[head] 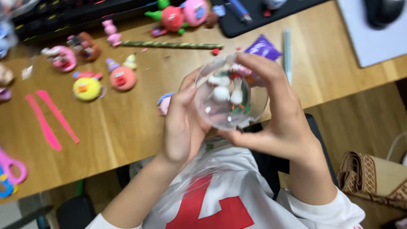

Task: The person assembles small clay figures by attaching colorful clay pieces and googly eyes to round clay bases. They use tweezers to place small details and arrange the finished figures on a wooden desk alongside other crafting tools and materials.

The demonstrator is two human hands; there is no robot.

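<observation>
Both my hands hold a clear plastic ball [229, 95] above the table's near edge. Inside it sit small white clay figures with bits of green and red. My left hand [182, 123] cups the ball's left side, fingers wrapped round it. My right hand [275, 114] grips it from the right, thumb beneath and fingers curled over the top. A clear plastic bag [190, 191] lies on my lap over a white shirt with red print.
The wooden table [127, 127] carries several clay figures: a yellow one [87, 88], a red-pink one [123, 77], pink ones at the back. Two pink strips [51, 118] lie at left, pink scissors [10, 167] at the edge. A purple wrapper [263, 47] and a striped stick [169, 44] lie behind.
</observation>
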